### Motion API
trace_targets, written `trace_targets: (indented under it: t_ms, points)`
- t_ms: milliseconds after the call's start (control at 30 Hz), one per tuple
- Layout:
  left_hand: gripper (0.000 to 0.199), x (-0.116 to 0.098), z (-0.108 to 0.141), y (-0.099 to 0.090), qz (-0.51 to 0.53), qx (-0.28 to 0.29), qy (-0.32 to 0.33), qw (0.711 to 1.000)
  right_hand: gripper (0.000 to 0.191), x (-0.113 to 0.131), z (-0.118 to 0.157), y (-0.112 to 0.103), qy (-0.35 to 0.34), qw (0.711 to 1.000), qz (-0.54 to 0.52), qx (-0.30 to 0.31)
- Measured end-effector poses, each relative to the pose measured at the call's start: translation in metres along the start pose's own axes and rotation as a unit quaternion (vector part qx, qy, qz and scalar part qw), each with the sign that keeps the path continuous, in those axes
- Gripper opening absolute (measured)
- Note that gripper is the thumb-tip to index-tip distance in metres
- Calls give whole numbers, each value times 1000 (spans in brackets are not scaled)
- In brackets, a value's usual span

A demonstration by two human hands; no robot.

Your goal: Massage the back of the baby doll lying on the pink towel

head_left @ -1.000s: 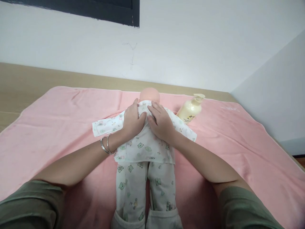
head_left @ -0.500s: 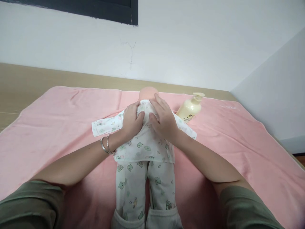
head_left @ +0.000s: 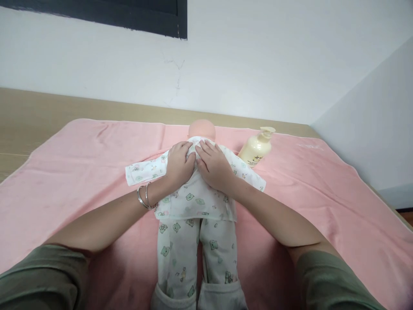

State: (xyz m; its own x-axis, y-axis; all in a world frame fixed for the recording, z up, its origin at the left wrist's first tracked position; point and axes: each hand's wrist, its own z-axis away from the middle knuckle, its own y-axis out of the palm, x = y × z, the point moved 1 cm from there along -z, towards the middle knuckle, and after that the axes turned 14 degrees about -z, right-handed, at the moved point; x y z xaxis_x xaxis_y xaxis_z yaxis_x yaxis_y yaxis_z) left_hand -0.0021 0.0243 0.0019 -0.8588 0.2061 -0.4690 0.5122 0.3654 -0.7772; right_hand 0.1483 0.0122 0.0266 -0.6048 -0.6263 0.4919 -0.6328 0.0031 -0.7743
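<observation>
A baby doll (head_left: 201,128) lies on a pink blanket (head_left: 97,150), its head away from me and its bare crown showing. It wears a white patterned top (head_left: 200,200) and matching trousers (head_left: 180,254). My left hand (head_left: 179,163) rests on the left of the doll's upper body, fingers laid along the cloth. My right hand (head_left: 214,165) lies flat on the upper middle, fingers slightly spread, its tips near the collar. Both hands touch the top without gripping it. The doll's sleeves stretch out to either side.
A cream pump bottle (head_left: 257,148) stands on the blanket beyond the doll's right-hand sleeve. The blanket covers a wooden surface (head_left: 38,103) that meets a white wall (head_left: 241,64). A dark frame (head_left: 129,15) is set in the wall at upper left.
My right hand has slid left and slightly down from the doll's shoulder towards the middle, with its fingers lowered. My left hand has hardly moved.
</observation>
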Motion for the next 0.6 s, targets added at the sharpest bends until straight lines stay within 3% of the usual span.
trace_targets:
  t_ms: [133, 233, 300, 367, 433, 533, 600]
  points:
    - [51, 3, -6, -1, -12, 37, -2, 999, 56, 23, 12, -12, 28, 994, 43, 97]
    - [49, 7, -9, -3, 27, 39, -28, 999, 57, 41, 23, -44, 9, 978, 30, 206]
    - [46, 8, -11, -5, 80, 18, -82, 993, 53, 48, 26, -72, 14, 970, 2, 243]
    - [44, 2, -12, -9, 149, -4, -142, 979, 52, 47, 26, -101, 50, 977, -18, 208]
    - [43, -12, -14, -13, 231, -12, -171, 958, 52, 38, 24, -127, 93, 988, -22, 121]
    - [36, -49, -23, -20, 349, 4, -147, 925, 53, 14, 15, -153, 124, 992, -21, -32]
    - [35, -78, -34, -21, 429, 45, -120, 894, 53, -7, 7, -160, 125, 985, -15, -116]
